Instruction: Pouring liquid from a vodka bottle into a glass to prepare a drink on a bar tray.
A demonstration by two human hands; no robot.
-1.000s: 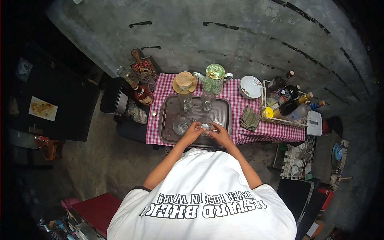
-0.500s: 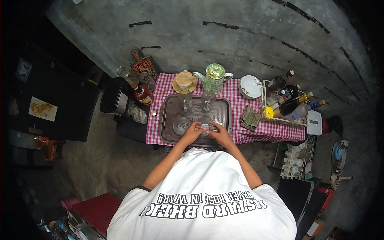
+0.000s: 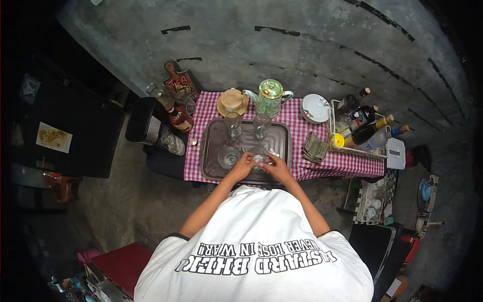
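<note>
Both of my hands are at the near side of a brown tray [image 3: 211, 136]. My left hand [image 3: 245, 163] and my right hand [image 3: 274, 165] close their fingers round the rim of a clear glass dish [image 3: 259, 152] from either side. Just left of it on the tray lies a similar round clear glass dish [image 3: 229, 159]. Toward the tray's far edge stand two clear drinking glasses, a left glass [image 3: 233, 126] and a right glass [image 3: 261, 127]. Behind the tray is a green patterned teapot [image 3: 269, 100] with a lid.
A checked cloth [image 3: 297, 138] covers the table. Around the tray are a wooden-lidded pot [image 3: 232, 100], stacked plates [image 3: 316, 108], a folded cloth [image 3: 315, 148] and a white basket [image 3: 333, 121] of bottles. A red-brown bottle [image 3: 178, 118] stands left, before a grey wall [image 3: 231, 50].
Hardly anything differs. Both hands stay round the glass dish in the same place, with only a slight shift of the fingers.
</note>
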